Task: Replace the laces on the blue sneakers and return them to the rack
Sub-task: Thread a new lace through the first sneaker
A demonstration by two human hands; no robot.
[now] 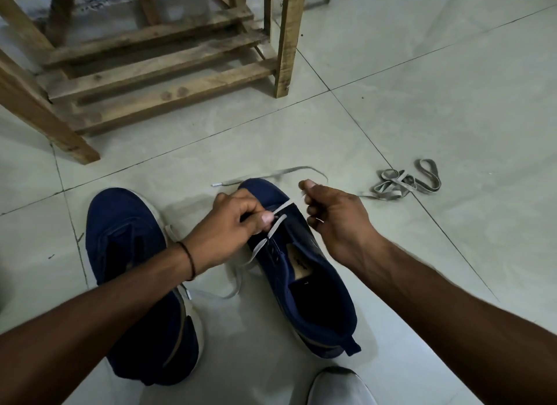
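Two blue sneakers stand on the tiled floor, toes pointing away from me. The left sneaker [126, 254] has no lace across its front. The right sneaker [313, 287] has a grey lace [275, 223] threaded through its front eyelets. My left hand [238, 223] pinches that lace just over the eyelets. My right hand [328, 214] hovers beside the toe with curled fingers that pinch the lace's other end, which loops off across the floor [289, 171].
A wooden rack [168, 70] with slatted shelves stands on the floor ahead at the left. A second grey lace [401, 183] lies bundled on the tiles to the right. A white shoe toe [340, 386] shows at the bottom edge.
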